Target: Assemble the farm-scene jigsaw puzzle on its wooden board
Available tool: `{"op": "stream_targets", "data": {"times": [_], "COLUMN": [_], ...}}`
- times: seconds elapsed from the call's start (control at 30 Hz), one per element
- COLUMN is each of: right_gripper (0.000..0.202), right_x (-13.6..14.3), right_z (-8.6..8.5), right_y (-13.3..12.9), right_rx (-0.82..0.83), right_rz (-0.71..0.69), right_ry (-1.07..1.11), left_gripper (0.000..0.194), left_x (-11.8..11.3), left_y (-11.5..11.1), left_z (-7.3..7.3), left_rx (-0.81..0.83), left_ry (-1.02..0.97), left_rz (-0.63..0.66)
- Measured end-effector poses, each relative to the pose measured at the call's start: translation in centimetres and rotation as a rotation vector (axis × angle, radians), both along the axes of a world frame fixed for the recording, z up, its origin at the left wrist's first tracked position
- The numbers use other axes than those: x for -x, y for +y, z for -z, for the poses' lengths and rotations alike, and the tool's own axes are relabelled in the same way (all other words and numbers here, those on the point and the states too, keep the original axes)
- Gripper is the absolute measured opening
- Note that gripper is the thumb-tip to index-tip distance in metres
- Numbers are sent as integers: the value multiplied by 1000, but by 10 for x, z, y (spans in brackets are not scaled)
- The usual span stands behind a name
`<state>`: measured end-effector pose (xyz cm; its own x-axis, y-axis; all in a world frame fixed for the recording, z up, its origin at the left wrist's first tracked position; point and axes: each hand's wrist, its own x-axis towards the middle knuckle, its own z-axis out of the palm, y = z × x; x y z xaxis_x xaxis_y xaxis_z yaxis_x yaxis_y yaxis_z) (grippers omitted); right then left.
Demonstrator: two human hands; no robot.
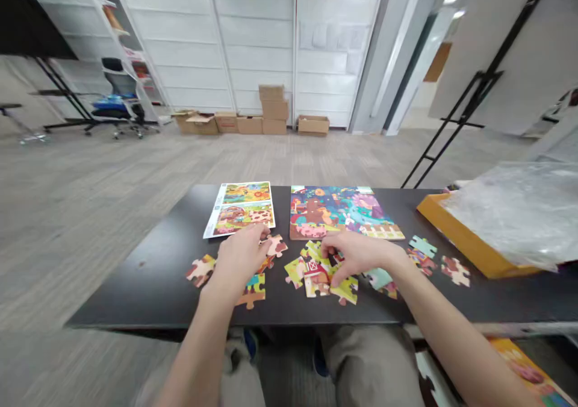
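My left hand (244, 255) rests over puzzle pieces left of the middle, its fingertips at a pink and brown piece (276, 246); whether it grips that piece is unclear. Below it lies a green and orange piece (253, 292). Over a cluster of green pieces, my right hand (352, 253) has thumb and index finger apart, with a red barn piece (316, 277) beside the thumb. Behind the hands lie a printed picture sheet (244, 208) and a colourful puzzle board (341, 212). A brown and cream piece (200, 270) is at the left.
More loose pieces (455, 271) lie to the right on the black table (149, 274). A yellow box (478, 238) with clear plastic wrap (519, 208) stands at the right. Cardboard boxes (274, 109) and an office chair (120, 94) are farther back.
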<state>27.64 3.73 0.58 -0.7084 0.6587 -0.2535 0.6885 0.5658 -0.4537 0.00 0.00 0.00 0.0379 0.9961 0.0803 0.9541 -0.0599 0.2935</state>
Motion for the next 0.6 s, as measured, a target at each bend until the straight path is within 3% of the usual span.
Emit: {"op": "stream_targets", "data": {"times": [0.13,0.23,0.37,0.5,0.6], "right_gripper": [46,43,33,23,27], "right_x": [-1,-5,-11,-17,-25], "right_z": [2,2,0,-3,-4], "right_y": [-3,-1,5,11,17], "right_rx": [-23,-36,-16,196,330], "right_rz": [-10,-2,-7,2,56], "right_ry": [6,16,70,197,320], "left_gripper": [23,37,54,47,40], "left_x": [-4,-12,-22,-23,-20], "left_y": [-9,-16,-22,-22,-22], "left_z": [-3,-2,3,7,8], "left_rx": [40,117,125,126,138], "left_ry": [-67,-92,-50,-65,-92], "left_rz": [298,471,509,526,526]}}
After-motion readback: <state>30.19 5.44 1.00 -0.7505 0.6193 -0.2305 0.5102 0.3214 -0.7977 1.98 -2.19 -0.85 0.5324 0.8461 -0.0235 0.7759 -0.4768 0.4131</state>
